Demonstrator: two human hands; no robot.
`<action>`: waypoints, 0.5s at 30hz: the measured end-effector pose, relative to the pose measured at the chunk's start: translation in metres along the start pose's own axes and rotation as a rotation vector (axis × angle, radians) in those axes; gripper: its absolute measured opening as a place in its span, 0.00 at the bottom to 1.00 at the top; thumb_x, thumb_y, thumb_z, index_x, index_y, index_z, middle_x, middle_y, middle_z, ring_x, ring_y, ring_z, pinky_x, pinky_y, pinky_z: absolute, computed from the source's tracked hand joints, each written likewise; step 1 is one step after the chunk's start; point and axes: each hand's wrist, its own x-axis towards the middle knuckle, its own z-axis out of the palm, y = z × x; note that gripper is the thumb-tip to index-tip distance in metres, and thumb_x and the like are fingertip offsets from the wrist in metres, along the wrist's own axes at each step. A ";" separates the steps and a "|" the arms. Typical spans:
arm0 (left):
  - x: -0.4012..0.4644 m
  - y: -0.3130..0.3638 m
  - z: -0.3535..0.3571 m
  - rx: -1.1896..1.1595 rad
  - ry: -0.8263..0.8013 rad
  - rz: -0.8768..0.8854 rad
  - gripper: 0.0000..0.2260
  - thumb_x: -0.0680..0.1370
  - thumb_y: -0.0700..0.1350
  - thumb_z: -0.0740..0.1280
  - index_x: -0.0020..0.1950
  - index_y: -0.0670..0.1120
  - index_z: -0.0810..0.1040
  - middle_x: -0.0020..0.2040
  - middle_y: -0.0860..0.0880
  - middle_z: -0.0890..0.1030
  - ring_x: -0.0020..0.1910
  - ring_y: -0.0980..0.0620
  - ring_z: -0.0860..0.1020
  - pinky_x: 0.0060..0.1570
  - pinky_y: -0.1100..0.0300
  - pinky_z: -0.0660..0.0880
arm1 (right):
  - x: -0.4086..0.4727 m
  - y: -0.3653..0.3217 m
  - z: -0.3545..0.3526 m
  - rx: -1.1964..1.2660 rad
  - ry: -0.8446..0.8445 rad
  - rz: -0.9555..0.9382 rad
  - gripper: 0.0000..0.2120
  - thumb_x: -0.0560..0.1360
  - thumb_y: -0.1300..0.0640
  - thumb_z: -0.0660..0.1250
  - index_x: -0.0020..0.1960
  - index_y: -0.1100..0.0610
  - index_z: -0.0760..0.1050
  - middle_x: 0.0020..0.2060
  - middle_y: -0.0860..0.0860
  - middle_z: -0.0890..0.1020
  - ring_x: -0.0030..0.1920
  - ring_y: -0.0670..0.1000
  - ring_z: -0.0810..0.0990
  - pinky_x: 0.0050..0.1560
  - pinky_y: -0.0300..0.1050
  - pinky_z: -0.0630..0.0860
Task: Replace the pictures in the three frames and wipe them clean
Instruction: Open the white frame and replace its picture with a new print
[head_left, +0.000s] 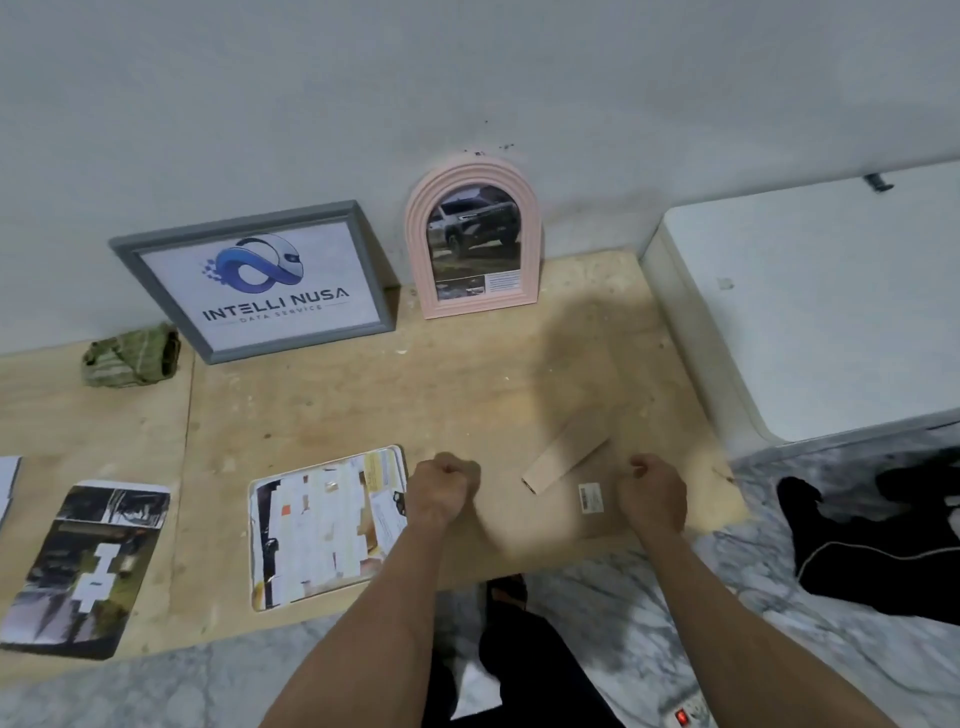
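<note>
Here the left hand and right hand are curled into fists over the wooden board, seemingly holding nothing (blurred). Between them lies a frame back, face down. A loose picture lies just left. Against the wall lean the grey frame and pink arched frame; a green cloth sits far left.

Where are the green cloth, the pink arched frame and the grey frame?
green cloth (130, 356), head view, middle of the bundle
pink arched frame (415, 249), head view, left rim
grey frame (236, 221), head view, top rail
</note>
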 end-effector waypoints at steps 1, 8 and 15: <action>-0.001 0.000 -0.005 0.007 0.015 -0.007 0.11 0.73 0.37 0.64 0.47 0.47 0.85 0.49 0.45 0.85 0.52 0.42 0.81 0.50 0.56 0.78 | -0.003 -0.008 0.002 -0.022 0.023 -0.052 0.17 0.73 0.64 0.63 0.60 0.58 0.78 0.55 0.59 0.80 0.54 0.61 0.79 0.50 0.48 0.75; -0.005 -0.039 -0.075 -0.060 0.218 -0.101 0.13 0.77 0.43 0.61 0.50 0.46 0.86 0.46 0.42 0.86 0.49 0.39 0.83 0.51 0.52 0.81 | -0.055 -0.086 0.074 -0.110 -0.284 -0.503 0.10 0.71 0.65 0.65 0.49 0.59 0.81 0.50 0.55 0.82 0.54 0.56 0.79 0.53 0.42 0.72; -0.011 -0.114 -0.166 -0.045 0.410 -0.228 0.09 0.78 0.42 0.64 0.51 0.45 0.84 0.50 0.42 0.85 0.51 0.40 0.81 0.46 0.56 0.74 | -0.130 -0.129 0.144 -0.458 -0.439 -0.643 0.07 0.66 0.52 0.65 0.37 0.55 0.79 0.40 0.49 0.83 0.43 0.54 0.82 0.38 0.43 0.78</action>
